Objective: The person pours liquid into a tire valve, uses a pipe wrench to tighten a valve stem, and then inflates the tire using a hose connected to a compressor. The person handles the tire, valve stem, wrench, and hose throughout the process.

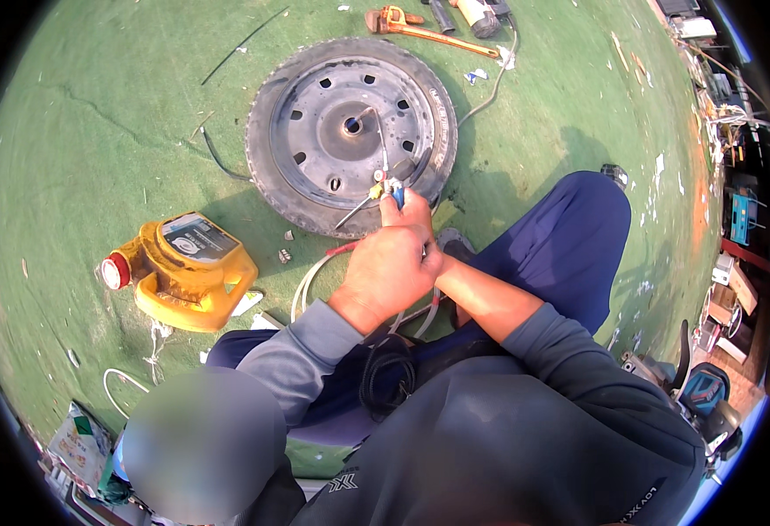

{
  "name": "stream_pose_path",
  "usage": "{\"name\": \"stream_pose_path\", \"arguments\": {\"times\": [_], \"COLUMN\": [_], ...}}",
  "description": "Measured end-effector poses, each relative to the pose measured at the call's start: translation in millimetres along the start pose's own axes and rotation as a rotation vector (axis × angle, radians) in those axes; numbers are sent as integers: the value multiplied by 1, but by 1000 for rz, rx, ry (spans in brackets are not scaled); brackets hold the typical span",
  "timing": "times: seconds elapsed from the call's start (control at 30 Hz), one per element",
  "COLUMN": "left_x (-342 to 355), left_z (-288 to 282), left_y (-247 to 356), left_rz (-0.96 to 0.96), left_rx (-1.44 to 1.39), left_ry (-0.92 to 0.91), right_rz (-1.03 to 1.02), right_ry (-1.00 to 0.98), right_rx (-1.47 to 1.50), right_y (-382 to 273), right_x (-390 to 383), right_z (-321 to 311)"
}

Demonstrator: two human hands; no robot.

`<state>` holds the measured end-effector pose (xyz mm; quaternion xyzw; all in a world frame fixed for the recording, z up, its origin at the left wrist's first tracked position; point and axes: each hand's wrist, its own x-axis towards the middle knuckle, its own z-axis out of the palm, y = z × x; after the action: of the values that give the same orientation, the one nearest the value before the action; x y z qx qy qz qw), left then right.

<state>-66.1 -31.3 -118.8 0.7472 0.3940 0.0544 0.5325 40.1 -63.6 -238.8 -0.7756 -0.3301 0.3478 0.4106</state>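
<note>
A gas torch [385,159] with a thin bent nozzle and small coloured valve knobs reaches over the wheel [315,123], a grey steel rim with a black tyre lying flat on the ground. Its tip is close to the round hub hole at the rim's centre. Closed fingers of my right hand [414,210] grip the torch just below the valves. Over my right wrist crosses my left hand [385,272], curled shut; its palm side is hidden. Pale and red hoses [304,285] curve beneath my hands. A thin metal rod [352,213] leans on the tyre's near edge.
On the green ground covering, a yellow jug [201,280] with a red cap lies at left. Beyond the wheel are an orange pipe wrench [437,33] and a corded tool [477,16]. My bent knee [569,237] is at right, with a teal power tool [705,390] further right.
</note>
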Motion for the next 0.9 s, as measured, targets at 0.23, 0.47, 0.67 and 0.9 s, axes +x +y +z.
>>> {"name": "stream_pose_path", "arguments": {"times": [0.23,0.47,0.67,0.9], "left_x": [1,0,-1,-1], "left_z": [2,1,3,-1], "left_y": [-1,-3,-7,-7], "left_rz": [13,11,22,10], "left_rx": [-7,-5,-21,-16], "left_ry": [9,16,23,19], "right_rz": [-23,0,-17,5], "right_ry": [14,16,31,60], "right_rx": [-54,-32,-37,-61], "right_y": [-2,-2,-3,12], "right_x": [6,7,9,17], "right_z": [0,3,3,8]}}
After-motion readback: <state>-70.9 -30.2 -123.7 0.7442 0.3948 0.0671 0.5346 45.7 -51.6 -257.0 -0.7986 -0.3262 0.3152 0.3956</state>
